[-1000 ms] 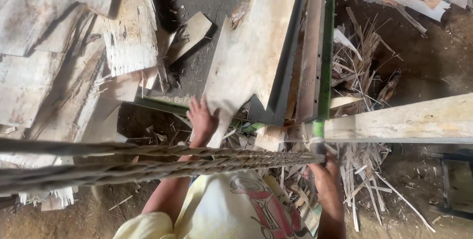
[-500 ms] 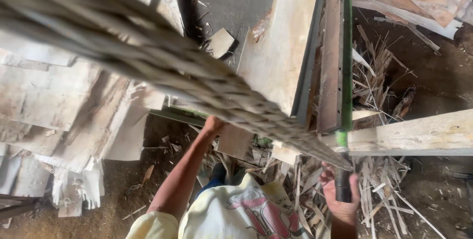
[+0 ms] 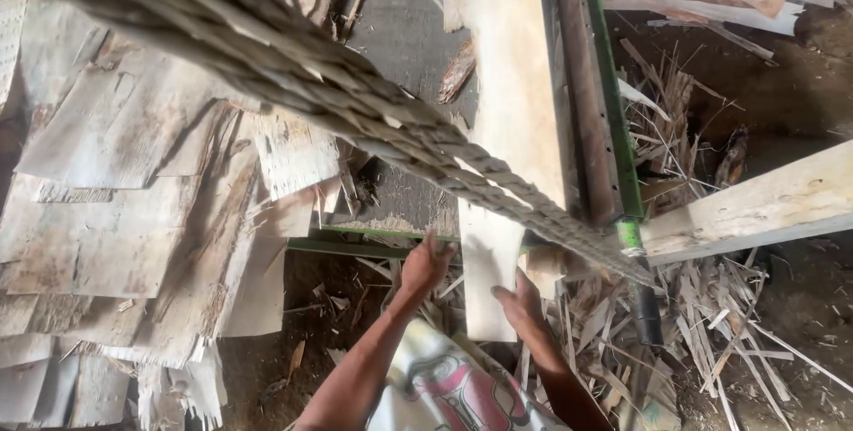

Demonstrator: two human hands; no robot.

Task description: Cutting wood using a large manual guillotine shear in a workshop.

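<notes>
A long pale sheet of wood veneer (image 3: 511, 111) lies on a green metal machine bed (image 3: 382, 249) and hangs over its near edge. My left hand (image 3: 425, 264) presses on the bed's edge just left of the sheet, fingers spread. My right hand (image 3: 520, 298) grips the sheet's hanging lower end from the right. A thick braided rope (image 3: 293, 71) crosses the view diagonally, close to the camera, and hides part of the sheet.
Stacks of torn veneer sheets (image 3: 115, 209) lie at the left. A green rail (image 3: 609, 111) runs along the sheet's right side. A pale wooden beam (image 3: 755, 204) juts in from the right. Wood strips and scraps (image 3: 711, 324) cover the dirt floor.
My right hand let go of the dark handle below the green rail and moved left onto the veneer sheet's lower end. The view shifted, and the rope now crosses higher.
</notes>
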